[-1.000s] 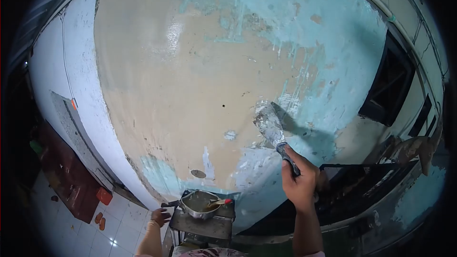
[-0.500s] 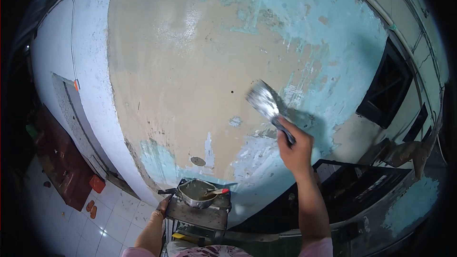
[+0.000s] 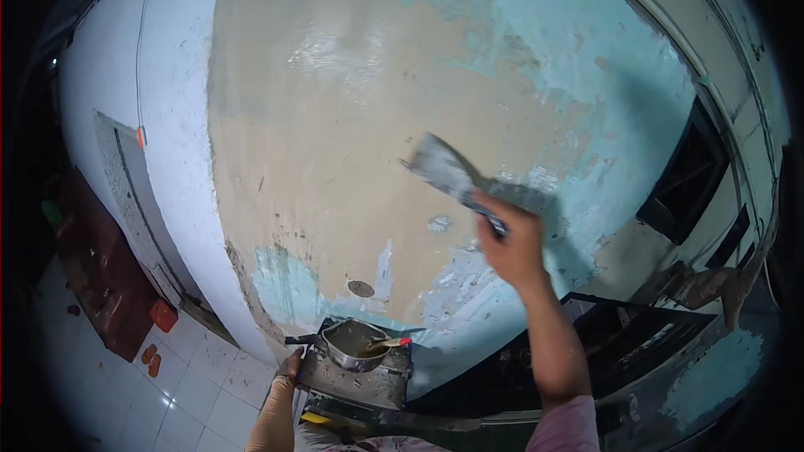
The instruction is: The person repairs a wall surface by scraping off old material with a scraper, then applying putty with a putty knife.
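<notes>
My right hand (image 3: 512, 241) is closed round the dark handle of a wide putty knife (image 3: 442, 170), its blade angled up and left against the patchy wall (image 3: 335, 176). Below, my left hand (image 3: 289, 366) grips the left edge of a small worn platform (image 3: 352, 385), its fingers partly hidden. On that platform stands a metal saucepan (image 3: 356, 360) with a greyish mix inside and a black handle pointing left. A brush-like tool with a red-tipped handle (image 3: 394, 342) leans in the pan.
Turquoise paint (image 3: 620, 59) peels on the wall's right side. A dark framed opening (image 3: 687, 172) lies further right, above a black structure (image 3: 620, 343). At left are a white wall strip (image 3: 172, 117), a reddish-brown bench (image 3: 117, 285) and orange slippers (image 3: 152, 361) on tiles.
The putty knife in my right hand has moved left and slightly up across the wall. My view has shifted a little; my left hand stays at the platform edge.
</notes>
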The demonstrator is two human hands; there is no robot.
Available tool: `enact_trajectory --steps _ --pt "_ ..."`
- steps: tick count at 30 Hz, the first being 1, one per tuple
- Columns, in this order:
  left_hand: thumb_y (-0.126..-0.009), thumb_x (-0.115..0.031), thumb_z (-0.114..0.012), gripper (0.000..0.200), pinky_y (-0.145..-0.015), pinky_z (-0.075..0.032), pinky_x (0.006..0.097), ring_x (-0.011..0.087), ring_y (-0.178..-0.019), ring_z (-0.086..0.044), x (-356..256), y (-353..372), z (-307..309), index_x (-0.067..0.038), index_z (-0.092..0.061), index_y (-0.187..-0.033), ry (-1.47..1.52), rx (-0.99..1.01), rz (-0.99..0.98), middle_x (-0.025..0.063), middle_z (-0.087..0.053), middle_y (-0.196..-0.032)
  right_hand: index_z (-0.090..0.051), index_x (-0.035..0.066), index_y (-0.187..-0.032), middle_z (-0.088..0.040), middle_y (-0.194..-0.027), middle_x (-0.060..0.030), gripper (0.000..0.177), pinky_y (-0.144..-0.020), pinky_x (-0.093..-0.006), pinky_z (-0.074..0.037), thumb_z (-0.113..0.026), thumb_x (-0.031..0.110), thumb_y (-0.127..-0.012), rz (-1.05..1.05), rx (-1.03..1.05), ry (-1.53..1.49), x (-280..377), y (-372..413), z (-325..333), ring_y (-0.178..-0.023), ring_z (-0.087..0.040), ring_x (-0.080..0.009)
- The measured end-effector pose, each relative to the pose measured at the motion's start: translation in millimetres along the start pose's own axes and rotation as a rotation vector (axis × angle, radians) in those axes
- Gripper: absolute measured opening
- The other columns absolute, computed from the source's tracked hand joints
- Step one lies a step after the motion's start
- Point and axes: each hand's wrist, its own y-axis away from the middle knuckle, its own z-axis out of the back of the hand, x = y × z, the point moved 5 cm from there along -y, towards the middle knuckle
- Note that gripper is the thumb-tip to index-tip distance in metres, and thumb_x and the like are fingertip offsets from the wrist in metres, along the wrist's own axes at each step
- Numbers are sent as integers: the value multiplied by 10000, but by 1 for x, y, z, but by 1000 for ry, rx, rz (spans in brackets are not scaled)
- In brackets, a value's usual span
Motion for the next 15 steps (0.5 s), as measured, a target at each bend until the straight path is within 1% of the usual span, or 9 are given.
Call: enact_trajectory --steps 2,3,6,7,8,10,11,14,15 --pt "-1035 -445 -464 539 -798 -586 385 268 -886 -722 4 -12 5 13 -666 -1234 -110 -53 31 180 -718 -1141 -708 -35 -1186 -753 -1041 -220 323 -842 -332 -571 -657 -55 -867 -36 -109 -20 -20 35 30 -973 -747 -245" --pt "-1020 -493 -457 566 -827 -572 392 288 -937 -713 2 -5 0 -20 -671 -1247 -109 -76 56 190 -707 -1173 -703 -66 -1170 -749 -1074 -225 308 -874 -333 -565 -645 -69 -868 -71 -108 13 -33 52 48 -1012 -734 -241" --pt "-1023 -305 -447 423 -879 -534 479 408 -980 -692 -19 9 -4 -75 -542 -1365 -749 -64 -400 276 -701 -1095 -701 -70 -1168 -749 -1075 -223 313 -877 -335 -566 -642 -78 -861 -107 -103 98 -25 42 55 -1018 -735 -246" --pt "-1017 -233 -387 434 -891 -519 519 453 -1042 -657 -10 -4 -1 -191 -463 -1442 -751 -1 -383 299 -666 -1144 -707 -54 -1165 -749 -1061 -224 312 -867 -339 -569 -649 -62 -859 -72 -92 39 -18 28 39 -998 -742 -263" --pt "-1018 -242 -391 432 -896 -517 517 448 -1042 -660 -16 4 -4 -182 -470 -1439 -852 -8 -415 292 -673 -1135 -713 -37 -1162 -749 -1046 -225 310 -857 -343 -573 -657 -46 -857 -22 -80 -19 -7 4 15 -978 -749 -281" --pt "-1022 -260 -398 431 -904 -515 513 438 -1042 -667 -47 43 -19 -164 -484 -1433 -1052 -24 -472 279 -687 -1117 -714 2 -1176 -742 -1023 -232 319 -832 -364 -576 -670 1 -860 122 49 46 24 -37 -31 -932 -750 -324" --pt "-1024 -270 -409 437 -934 -509 488 426 -1024 -678 -56 59 -21 -138 -513 -1428 -910 -42 -290 241 -708 -1127 -713 10 -1179 -738 -1029 -236 320 -832 -370 -574 -672 13 -862 141 74 59 32 -42 -44 -932 -744 -338" --pt "-1028 -282 -411 433 -940 -514 452 398 -1005 -692 -35 48 -12 -153 -548 -1417 -536 -75 -88 210 -722 -1134 -701 23 -1200 -728 -1054 -240 334 -842 -387 -567 -674 35 -867 137 146 45 44 -37 -78 -952 -731 -364" --pt "-1017 -297 -418 432 -951 -512 432 369 -1033 -695 -66 92 -25 -203 -571 -1410 -552 -67 -54 190 -725 -1156 -692 19 -1215 -727 -1068 -238 347 -853 -390 -565 -673 34 -869 103 173 22 34 -17 -79 -971 -729 -365"
